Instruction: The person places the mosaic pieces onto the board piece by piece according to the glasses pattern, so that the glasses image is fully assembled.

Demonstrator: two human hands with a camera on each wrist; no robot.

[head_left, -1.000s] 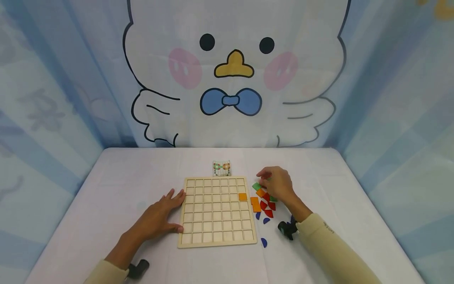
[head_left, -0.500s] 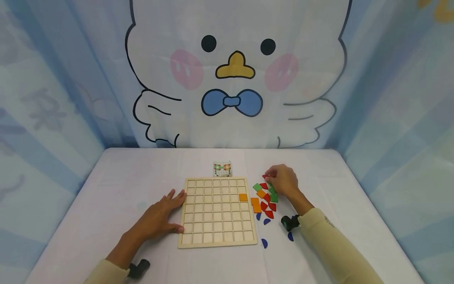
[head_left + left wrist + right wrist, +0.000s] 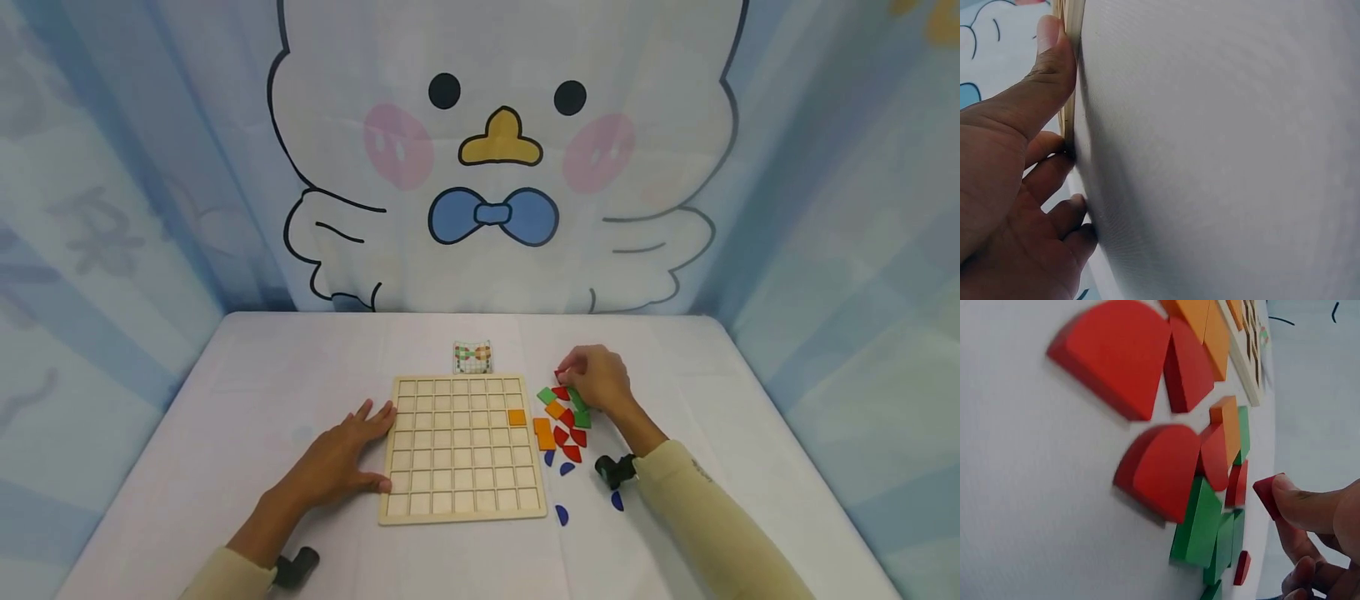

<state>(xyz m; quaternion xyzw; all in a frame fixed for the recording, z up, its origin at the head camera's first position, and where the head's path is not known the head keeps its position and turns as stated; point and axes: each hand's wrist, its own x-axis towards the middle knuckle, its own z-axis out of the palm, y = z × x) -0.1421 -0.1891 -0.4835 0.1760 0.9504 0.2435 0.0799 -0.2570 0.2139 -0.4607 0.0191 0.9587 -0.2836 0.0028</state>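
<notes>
My left hand (image 3: 337, 454) lies along the left edge of a square wooden grid board (image 3: 463, 457), spread, with thumb and fingertips at the rim. In the left wrist view the thumb (image 3: 1047, 69) rests against the board's edge. One orange square (image 3: 517, 417) sits in a cell near the right side. Beyond the board's upper right corner, my right hand (image 3: 597, 377) pinches a small red piece (image 3: 1265, 495) between thumb and finger, over the far end of the loose pieces. Its curved side is partly hidden by the thumb.
Red quarter-round pieces (image 3: 1163, 472), green blocks (image 3: 1197, 522) and orange blocks (image 3: 543, 434) lie right of the board. Several blue half-rounds (image 3: 562, 515) are nearer me. A small patterned card (image 3: 472, 357) lies behind the board. Printed curtains stand around the white table.
My right hand has shifted a little right, uncovering red and green pieces, and now pinches a red piece. My left hand has stayed at the board's edge.
</notes>
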